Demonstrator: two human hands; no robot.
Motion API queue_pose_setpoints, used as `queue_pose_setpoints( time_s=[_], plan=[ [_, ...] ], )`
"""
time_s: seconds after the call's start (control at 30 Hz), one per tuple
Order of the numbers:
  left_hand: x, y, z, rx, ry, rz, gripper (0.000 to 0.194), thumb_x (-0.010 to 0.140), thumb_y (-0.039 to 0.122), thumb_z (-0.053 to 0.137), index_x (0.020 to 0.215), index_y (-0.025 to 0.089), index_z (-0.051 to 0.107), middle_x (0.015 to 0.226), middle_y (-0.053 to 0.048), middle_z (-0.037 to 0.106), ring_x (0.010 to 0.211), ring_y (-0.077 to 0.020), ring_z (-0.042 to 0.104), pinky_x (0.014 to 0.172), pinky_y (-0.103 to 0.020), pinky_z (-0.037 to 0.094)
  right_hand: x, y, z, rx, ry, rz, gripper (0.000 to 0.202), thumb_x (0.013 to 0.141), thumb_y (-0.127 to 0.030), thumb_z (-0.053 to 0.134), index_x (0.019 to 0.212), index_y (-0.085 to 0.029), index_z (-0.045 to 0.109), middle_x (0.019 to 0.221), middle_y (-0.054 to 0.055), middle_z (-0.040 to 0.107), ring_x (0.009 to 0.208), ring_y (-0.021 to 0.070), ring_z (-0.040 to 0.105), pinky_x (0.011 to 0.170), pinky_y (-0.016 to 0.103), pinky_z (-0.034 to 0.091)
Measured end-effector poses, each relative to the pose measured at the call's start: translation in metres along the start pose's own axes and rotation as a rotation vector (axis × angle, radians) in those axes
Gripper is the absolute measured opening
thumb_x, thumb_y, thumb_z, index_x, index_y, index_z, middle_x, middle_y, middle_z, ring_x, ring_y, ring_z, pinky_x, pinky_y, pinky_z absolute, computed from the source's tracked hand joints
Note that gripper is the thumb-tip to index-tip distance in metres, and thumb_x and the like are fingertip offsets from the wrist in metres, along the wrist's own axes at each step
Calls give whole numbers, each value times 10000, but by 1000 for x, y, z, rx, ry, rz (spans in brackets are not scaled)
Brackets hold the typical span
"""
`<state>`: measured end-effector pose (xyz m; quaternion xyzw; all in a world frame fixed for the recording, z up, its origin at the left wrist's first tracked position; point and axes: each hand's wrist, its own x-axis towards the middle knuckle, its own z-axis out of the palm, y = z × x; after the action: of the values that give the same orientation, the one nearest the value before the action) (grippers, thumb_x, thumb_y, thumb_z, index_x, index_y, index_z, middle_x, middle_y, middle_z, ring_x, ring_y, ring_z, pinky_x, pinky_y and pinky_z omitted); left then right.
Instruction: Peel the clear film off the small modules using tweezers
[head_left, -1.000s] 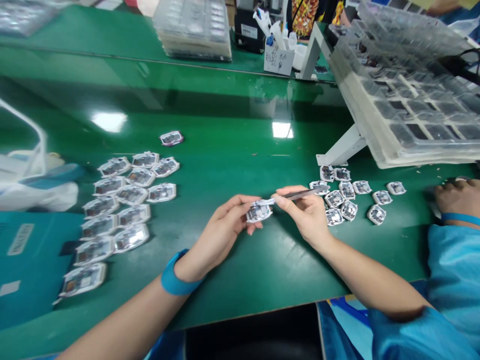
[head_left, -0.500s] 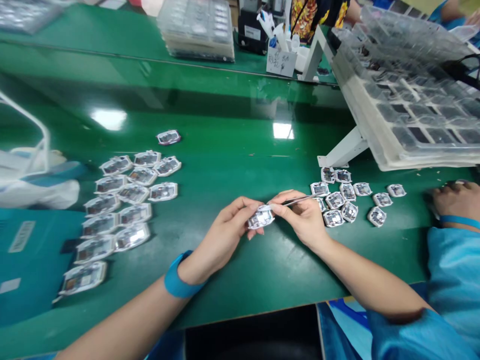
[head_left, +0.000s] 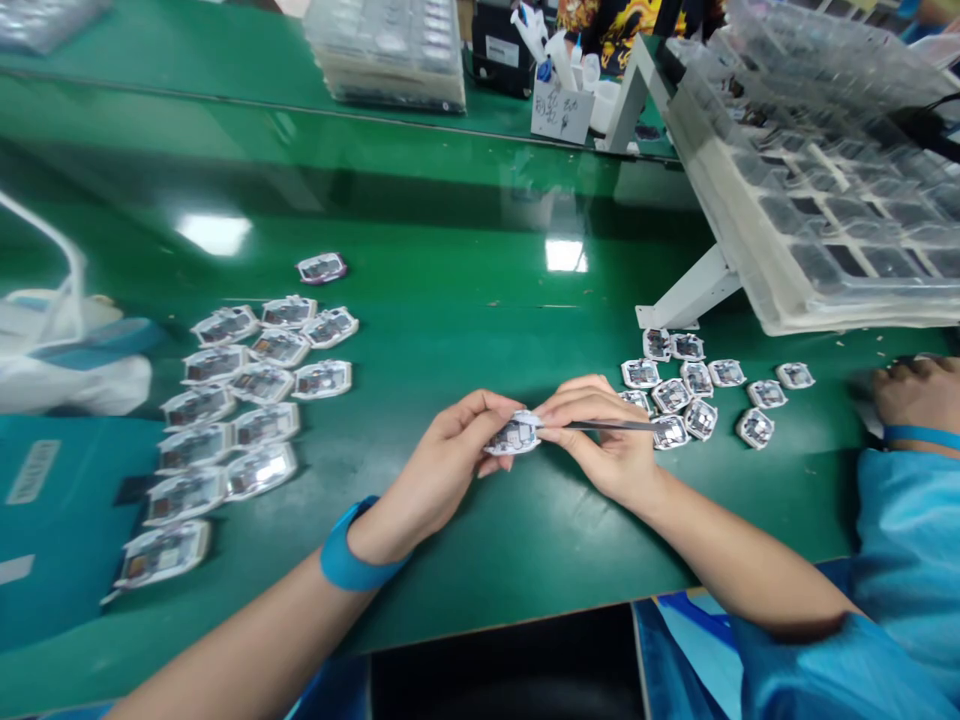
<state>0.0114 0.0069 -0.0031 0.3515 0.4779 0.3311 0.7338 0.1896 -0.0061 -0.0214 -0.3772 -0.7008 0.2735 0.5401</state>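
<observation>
Over a green bench, in from its near edge, left hand and right hand flank a white-rimmed unit, long axis between them: left fingers pinch it, right fingers grip a slim metal tool

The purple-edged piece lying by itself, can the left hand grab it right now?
Probably not right now: the left hand is busy holding a white-rimmed piece. The way over the green table to the purple-edged piece looks free, so the full hand seems the main snag.
</observation>
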Motion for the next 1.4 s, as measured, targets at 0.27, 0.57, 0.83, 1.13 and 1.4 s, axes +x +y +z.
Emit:
queue_pose_setpoints(
  time_s=[0.27, 0.57, 0.83, 1.13, 1.4],
  plan=[
    [0, -2, 0, 36, -11, 12, 193, 818, 342, 651, 840, 151, 632, 701, -20, 648, 549, -95, 498, 485, -212, 354, -2, 2, 2, 185, 55, 293, 23, 848, -217, 731, 867, -228, 722, 882, 39, 755, 822, 185, 727, 775, 366, 589],
    [1, -6, -2, 113, -18, 10, 222, 853, 372, 617, 885, 153, 617, 702, -11, 633, 544, -91, 501, 481, -202, 348, 0, -1, 2, 294, 26, 348, 45, 863, -242, 714, 865, -217, 677, 844, 11, 715, 678, 131, 694, 650, 289, 588],
    [2, -10, -3, 119, -17, -14, 213, 851, 383, 640, 858, 172, 611, 675, 25, 593, 559, -82, 519, 509, -190, 372, 1, -3, -1, 127, -33, 283, 19, 879, -216, 692, 862, -207, 692, 866, 33, 730, 756, 143, 700, 697, 293, 588],
    [4, -8, -2, 80, 18, -48, 256, 783, 399, 711, 812, 163, 614, 695, 12, 632, 553, -77, 512, 509, -179, 385, 1, 1, 0, 223, -53, 434, 114, 856, -311, 724, 879, -207, 680, 834, 19, 729, 733, 146, 708, 694, 298, 600],
    [4, -8, -2, 93, 40, -63, 210, 804, 361, 681, 838, 161, 628, 711, 8, 652, 560, -76, 499, 522, -176, 388, 1, 5, 3, 290, 2, 501, 192, 825, -380, 746, 850, -210, 661, 786, 2, 729, 694, 137, 712, 653, 266, 596]
  ],
)
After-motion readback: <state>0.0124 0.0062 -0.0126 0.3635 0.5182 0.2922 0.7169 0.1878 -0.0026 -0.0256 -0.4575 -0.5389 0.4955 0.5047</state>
